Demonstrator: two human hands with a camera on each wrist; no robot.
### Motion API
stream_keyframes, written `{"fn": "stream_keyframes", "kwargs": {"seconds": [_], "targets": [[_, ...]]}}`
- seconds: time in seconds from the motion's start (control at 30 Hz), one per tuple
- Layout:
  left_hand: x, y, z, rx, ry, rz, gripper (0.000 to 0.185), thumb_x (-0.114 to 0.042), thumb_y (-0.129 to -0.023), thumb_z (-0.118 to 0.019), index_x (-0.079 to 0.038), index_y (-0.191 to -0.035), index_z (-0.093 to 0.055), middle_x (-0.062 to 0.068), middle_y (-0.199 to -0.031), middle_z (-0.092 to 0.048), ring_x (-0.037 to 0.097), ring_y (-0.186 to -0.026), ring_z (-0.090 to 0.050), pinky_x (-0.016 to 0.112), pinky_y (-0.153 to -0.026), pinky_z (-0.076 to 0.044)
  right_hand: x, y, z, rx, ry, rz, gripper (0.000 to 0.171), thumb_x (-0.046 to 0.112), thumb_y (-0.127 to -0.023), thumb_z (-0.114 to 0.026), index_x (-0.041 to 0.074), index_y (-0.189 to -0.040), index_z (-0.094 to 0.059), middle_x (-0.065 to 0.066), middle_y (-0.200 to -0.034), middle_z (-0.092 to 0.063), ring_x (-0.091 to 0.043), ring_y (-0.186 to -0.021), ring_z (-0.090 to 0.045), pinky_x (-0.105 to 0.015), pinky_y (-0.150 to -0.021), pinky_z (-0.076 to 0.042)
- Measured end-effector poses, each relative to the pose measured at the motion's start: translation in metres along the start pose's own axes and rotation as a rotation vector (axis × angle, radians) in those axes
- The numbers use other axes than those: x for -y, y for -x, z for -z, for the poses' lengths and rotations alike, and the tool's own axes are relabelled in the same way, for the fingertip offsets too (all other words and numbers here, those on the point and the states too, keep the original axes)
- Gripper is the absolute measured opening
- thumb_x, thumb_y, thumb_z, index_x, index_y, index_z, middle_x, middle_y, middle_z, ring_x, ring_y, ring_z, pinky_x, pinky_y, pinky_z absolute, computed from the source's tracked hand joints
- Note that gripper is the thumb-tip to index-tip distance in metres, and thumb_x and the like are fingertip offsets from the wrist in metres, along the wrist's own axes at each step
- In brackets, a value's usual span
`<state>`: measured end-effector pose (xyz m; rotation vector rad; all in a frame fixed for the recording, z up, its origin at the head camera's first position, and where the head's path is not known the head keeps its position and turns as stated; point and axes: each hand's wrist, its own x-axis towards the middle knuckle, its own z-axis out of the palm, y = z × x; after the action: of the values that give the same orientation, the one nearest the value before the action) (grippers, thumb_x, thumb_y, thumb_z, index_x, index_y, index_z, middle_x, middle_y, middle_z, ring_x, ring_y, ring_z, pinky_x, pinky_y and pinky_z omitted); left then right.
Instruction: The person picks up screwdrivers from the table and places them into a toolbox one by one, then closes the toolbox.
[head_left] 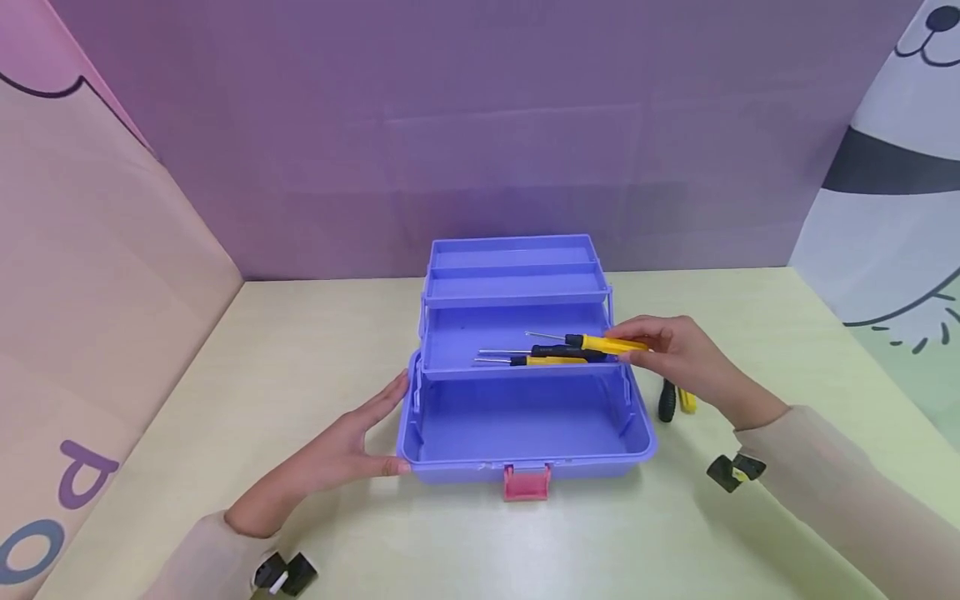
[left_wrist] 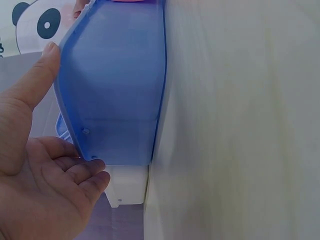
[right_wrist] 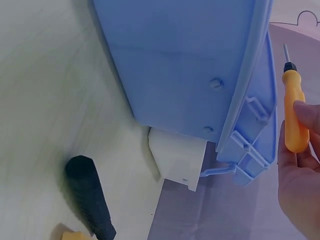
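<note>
Yellow screwdriver [head_left: 592, 342] is probably feeling light and stiff. Right hand [head_left: 663, 343] is pinching its handle, the best place; left hand [head_left: 348, 446], fingers spread, is touching the box [head_left: 457, 473].

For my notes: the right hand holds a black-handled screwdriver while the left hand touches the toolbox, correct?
Not the handle colour: the head view shows the right hand holding a yellow-handled screwdriver. The left hand does touch the toolbox.
</note>
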<state>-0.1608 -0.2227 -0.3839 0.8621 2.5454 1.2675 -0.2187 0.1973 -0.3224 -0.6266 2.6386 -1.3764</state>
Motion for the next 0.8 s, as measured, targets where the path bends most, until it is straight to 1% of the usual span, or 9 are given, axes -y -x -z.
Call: {"fn": "stream_keyframes", "kwargs": {"seconds": [0.13, 0.23, 0.5, 0.53, 0.7, 0.8], "targets": [[0.001, 0.002, -0.001, -0.003, -0.005, 0.002, 0.099, -0.025, -0.077, -0.078, -0.004, -0.15, -0.015, 0.017, -0.156, -0.011, 0.039, -0.141, -0.011, 0.055, -0.107, -0.02, -0.003, -0.006, -0.002, 0.018, -0.017, -0.009, 0.029, 0.001, -0.089, -0.061, -0.001, -0.118, -0.063, -0.017, -0.113, -0.065, -0.03, -0.105, -0.061, -0.021, -0.082, -0.052], [-0.001, 0.003, 0.0, -0.008, -0.011, 0.016, 0.1, -0.026, -0.076, -0.079, -0.005, -0.15, -0.015, 0.013, -0.157, -0.011, 0.035, -0.142, -0.012, 0.051, -0.108, -0.019, -0.002, -0.011, -0.003, 0.033, -0.027, -0.009, 0.029, 0.0, -0.09, -0.061, -0.001, -0.119, -0.063, -0.017, -0.114, -0.064, -0.029, -0.103, -0.062, -0.021, -0.082, -0.052], [0.002, 0.004, 0.0, -0.01, -0.003, 0.0, 0.096, -0.024, -0.078, -0.077, -0.004, -0.15, -0.016, 0.015, -0.157, -0.011, 0.038, -0.142, -0.011, 0.045, -0.11, -0.019, -0.002, -0.022, -0.009, 0.064, -0.055, 0.015, 0.029, -0.004, -0.09, -0.058, -0.003, -0.119, -0.062, -0.02, -0.116, -0.063, -0.03, -0.101, -0.063, -0.024, -0.079, -0.054], [0.002, 0.004, 0.0, -0.008, -0.004, -0.005, 0.096, -0.024, -0.078, -0.077, -0.004, -0.15, -0.016, 0.016, -0.157, -0.011, 0.039, -0.141, -0.011, 0.047, -0.11, -0.019, -0.003, -0.024, -0.009, 0.063, -0.059, 0.02, 0.029, -0.004, -0.09, -0.058, -0.003, -0.119, -0.062, -0.02, -0.115, -0.063, -0.029, -0.1, -0.063, -0.024, -0.079, -0.054], [-0.001, 0.006, 0.0, -0.006, 0.007, 0.0, 0.097, -0.023, -0.077, -0.078, -0.004, -0.15, -0.016, 0.016, -0.157, -0.011, 0.037, -0.142, -0.011, 0.045, -0.11, -0.018, -0.003, -0.028, -0.013, 0.07, -0.086, 0.034, 0.028, -0.003, -0.089, -0.059, -0.004, -0.117, -0.063, -0.02, -0.113, -0.064, -0.028, -0.096, -0.064, -0.024, -0.078, -0.054], [-0.003, 0.006, 0.0, -0.003, 0.002, 0.002, 0.098, -0.024, -0.077, -0.078, -0.003, -0.15, -0.017, 0.016, -0.157, -0.011, 0.037, -0.142, -0.012, 0.042, -0.11, -0.018, -0.001, -0.031, -0.014, 0.077, -0.073, 0.031, 0.028, -0.002, -0.089, -0.06, -0.003, -0.117, -0.063, -0.02, -0.113, -0.065, -0.029, -0.098, -0.064, -0.024, -0.08, -0.054]]}}
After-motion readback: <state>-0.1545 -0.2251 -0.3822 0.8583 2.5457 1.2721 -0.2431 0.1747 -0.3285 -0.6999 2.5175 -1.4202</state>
